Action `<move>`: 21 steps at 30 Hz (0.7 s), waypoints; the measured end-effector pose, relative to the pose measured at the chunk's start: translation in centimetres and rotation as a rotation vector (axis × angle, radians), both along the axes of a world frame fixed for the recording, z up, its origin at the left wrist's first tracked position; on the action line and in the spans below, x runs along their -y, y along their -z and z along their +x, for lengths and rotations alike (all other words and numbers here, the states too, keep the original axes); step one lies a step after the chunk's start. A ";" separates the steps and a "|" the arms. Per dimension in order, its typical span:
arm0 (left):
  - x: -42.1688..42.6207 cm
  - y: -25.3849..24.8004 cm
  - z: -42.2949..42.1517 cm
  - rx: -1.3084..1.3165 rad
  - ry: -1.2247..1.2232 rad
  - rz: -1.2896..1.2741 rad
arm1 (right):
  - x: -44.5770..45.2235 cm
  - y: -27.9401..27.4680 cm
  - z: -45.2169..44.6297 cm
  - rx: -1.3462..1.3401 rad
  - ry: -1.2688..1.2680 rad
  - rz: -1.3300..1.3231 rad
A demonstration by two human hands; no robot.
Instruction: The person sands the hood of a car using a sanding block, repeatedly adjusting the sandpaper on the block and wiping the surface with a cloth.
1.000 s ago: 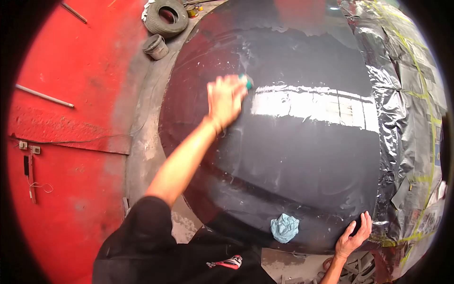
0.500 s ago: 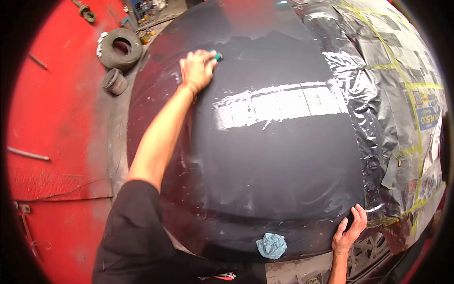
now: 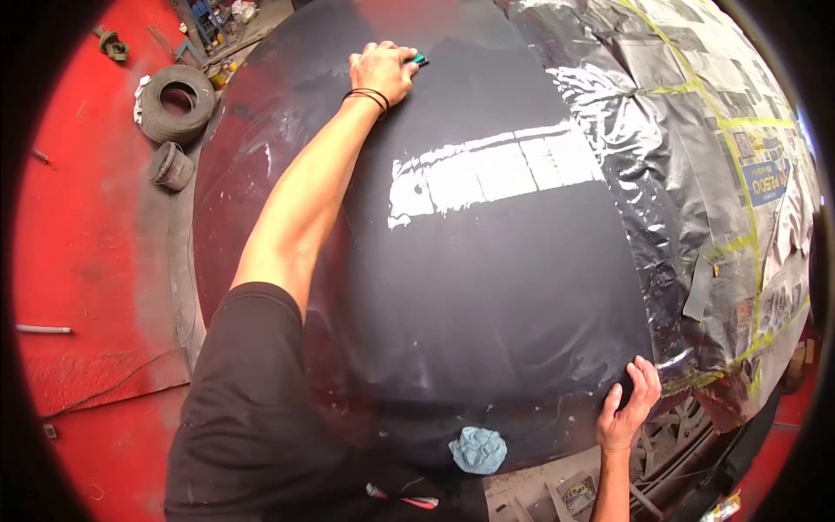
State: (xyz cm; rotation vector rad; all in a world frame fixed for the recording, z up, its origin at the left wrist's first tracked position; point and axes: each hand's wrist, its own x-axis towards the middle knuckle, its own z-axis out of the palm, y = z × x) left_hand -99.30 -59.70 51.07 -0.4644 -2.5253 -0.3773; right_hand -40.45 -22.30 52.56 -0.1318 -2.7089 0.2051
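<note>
Head view: the left hand [image 3: 381, 71] has its grip pinching the pad [image 3: 421, 60] at its right; the right hand [image 3: 628, 404] spreads at the panel [image 3: 487, 296] edge.

Worn tyre [image 3: 153, 114] and grimy bucket [image 3: 171, 167], far left.
The bucket sits just nearer than the tyre, a white rag [image 3: 139, 98] lies against the tyre's left side, and small cans [image 3: 217, 76] stand just beyond on its right. Along the left, a red wall [image 3: 96, 252] carries a pale pipe [image 3: 43, 330] and, nearer, a thin dark cable [image 3: 122, 383].
</note>
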 end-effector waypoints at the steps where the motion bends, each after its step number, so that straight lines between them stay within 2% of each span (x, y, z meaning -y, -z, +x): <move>1: 0.6 0.7 1.2 0.003 0.081 -0.003 | 0.2 -0.1 -0.1 0.005 0.015 -0.001; 5: 0.5 -0.7 14.9 0.014 0.535 0.044 | 0.0 0.1 -0.1 -0.003 0.010 0.009; 7: -0.7 -0.8 15.5 0.039 0.515 0.031 | 0.0 0.0 0.0 -0.010 0.006 0.003; 10: -4.9 -0.6 7.5 -0.015 0.428 0.053 | -0.2 0.0 -0.1 -0.037 -0.006 -0.014; 12: -7.4 -0.7 5.7 -0.079 0.334 0.024 | 0.0 -0.2 -0.1 -0.045 0.001 -0.023; 14: -6.1 -1.0 9.2 -0.061 0.386 -0.016 | 0.2 -0.1 0.2 -0.042 0.015 -0.036; 17: -3.3 -1.5 20.0 -0.044 0.700 -0.010 | 0.2 -0.1 0.0 -0.045 0.024 -0.049; 18: -3.2 -1.9 22.4 0.048 0.676 -0.029 | 0.3 -0.2 0.0 -0.044 0.027 -0.051; 21: -6.4 -1.6 17.3 -0.080 0.673 -0.021 | 0.3 -0.1 -0.1 -0.048 0.035 -0.041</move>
